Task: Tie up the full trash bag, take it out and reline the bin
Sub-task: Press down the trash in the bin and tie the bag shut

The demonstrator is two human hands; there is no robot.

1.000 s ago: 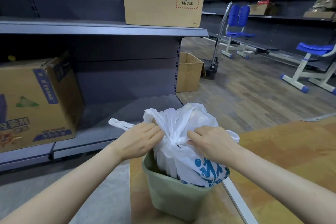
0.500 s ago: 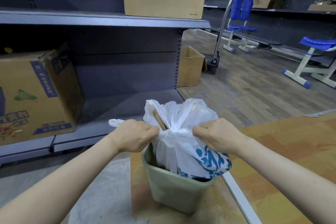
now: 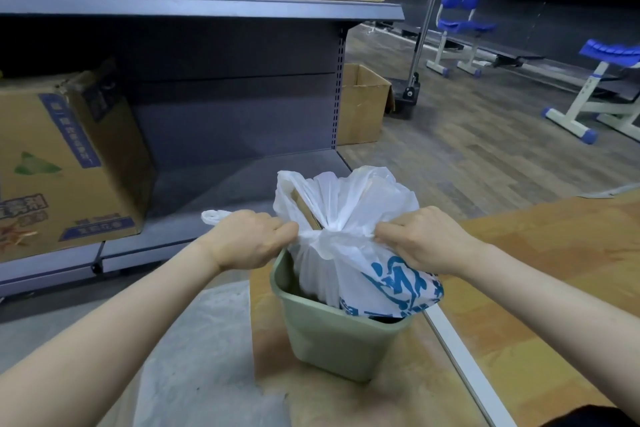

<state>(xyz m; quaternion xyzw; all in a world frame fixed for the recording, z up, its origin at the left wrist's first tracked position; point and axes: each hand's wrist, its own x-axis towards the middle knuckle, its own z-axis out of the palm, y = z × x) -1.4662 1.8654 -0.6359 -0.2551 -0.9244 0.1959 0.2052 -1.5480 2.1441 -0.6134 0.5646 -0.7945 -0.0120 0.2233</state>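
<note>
A: Pulling apart now — a second ago the left hand (image 3: 251, 239) and right hand (image 3: 420, 238) were nearly touching at the neck of the trash bag (image 3: 346, 243); now they sit well apart at centre frame, each with fingers curled round a twisted handle of the white plastic

B: So the knot's cinching?

A: I'd judge so. The plastic between the fists is drawn into a tight bunch where earlier it was loose, and a stub of handle pokes out left of the left fist

B: Where's the bag itself?

A: In the green bin (image 3: 332, 336), lower centre, bulging above the rim, blue print on its right side. The bin stands on the wooden surface (image 3: 536, 288)

B: Meaning for the task?

A: Tying looks nearly finished; lifting out and relining are both not yet done
</note>
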